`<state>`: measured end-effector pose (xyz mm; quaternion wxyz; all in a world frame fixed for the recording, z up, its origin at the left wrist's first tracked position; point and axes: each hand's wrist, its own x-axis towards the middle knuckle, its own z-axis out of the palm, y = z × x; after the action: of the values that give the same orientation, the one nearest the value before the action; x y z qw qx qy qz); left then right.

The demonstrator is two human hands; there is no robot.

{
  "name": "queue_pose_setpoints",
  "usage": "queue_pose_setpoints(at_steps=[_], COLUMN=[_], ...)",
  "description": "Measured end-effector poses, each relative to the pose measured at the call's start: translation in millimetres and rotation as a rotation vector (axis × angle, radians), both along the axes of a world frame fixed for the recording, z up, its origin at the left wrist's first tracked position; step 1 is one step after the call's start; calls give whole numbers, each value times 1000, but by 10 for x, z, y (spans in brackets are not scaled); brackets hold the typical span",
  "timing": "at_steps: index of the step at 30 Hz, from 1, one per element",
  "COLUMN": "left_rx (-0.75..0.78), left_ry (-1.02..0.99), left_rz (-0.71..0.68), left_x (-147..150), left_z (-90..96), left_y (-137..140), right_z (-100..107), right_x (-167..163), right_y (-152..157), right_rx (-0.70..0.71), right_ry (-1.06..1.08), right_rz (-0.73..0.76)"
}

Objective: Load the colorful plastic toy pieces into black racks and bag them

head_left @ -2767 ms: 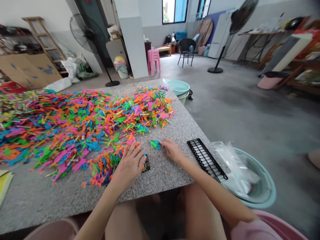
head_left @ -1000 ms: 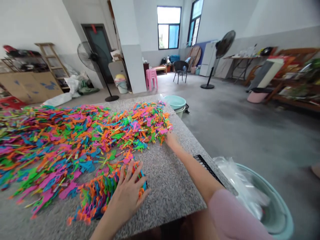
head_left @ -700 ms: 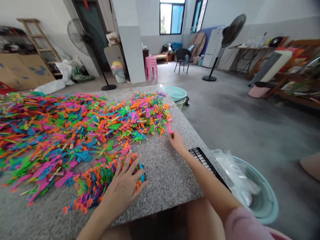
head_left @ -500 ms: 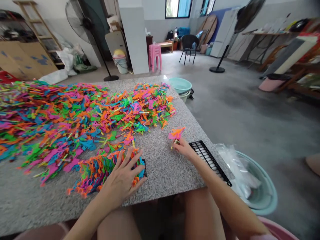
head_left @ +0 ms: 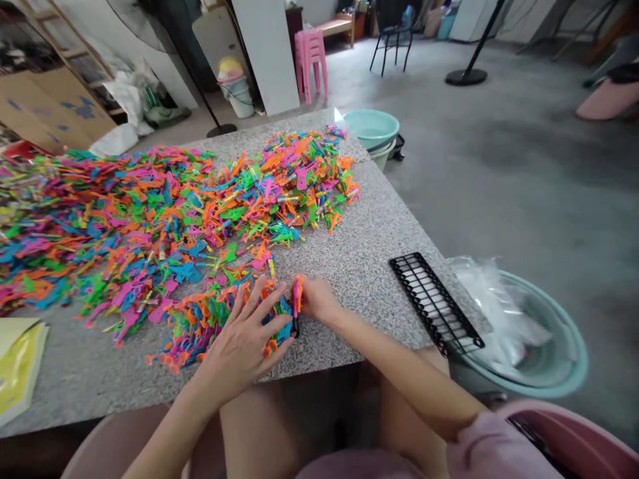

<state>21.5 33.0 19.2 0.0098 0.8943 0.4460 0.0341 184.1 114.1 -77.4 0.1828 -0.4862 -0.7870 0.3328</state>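
My left hand point(head_left: 249, 336) lies with fingers spread over the right end of a packed row of small plastic toys point(head_left: 200, 322) in orange, green, blue and pink. A bit of a black rack point(head_left: 296, 326) shows at that end; the rest is hidden under the toys and hand. My right hand point(head_left: 319, 299) is closed on a pink and orange plastic toy point(head_left: 298, 293), held upright against the row's right end. Its fingertips are partly hidden. Behind both hands spreads a large heap of loose toys point(head_left: 170, 219); their exact kind is hard to make out.
A black wire rack point(head_left: 434, 299) lies at the table's right edge. Beyond it, a light green basket point(head_left: 574, 359) holds clear plastic bags point(head_left: 499, 313). A yellow packet point(head_left: 22, 366) is at the left. Green basins point(head_left: 372, 126) stand past the far corner of the granite table point(head_left: 364, 219).
My right hand has moved left, bringing the pink and orange toy to the row's end. My left hand stays on the row. The view has tilted down, bringing the yellow packet into sight.
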Motion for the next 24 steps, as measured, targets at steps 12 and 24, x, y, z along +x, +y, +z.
queue_pose_setpoints(at_steps=[12, 24], left_rx=[96, 216], left_ry=[-92, -210], left_rz=[-58, -519], left_x=[11, 511], left_z=[-36, -158], left_y=[-39, -623], right_z=[84, -149], right_x=[-81, 1879], right_y=[-160, -1871], right_rx=[40, 179], right_ry=[-62, 146], right_rz=[5, -566])
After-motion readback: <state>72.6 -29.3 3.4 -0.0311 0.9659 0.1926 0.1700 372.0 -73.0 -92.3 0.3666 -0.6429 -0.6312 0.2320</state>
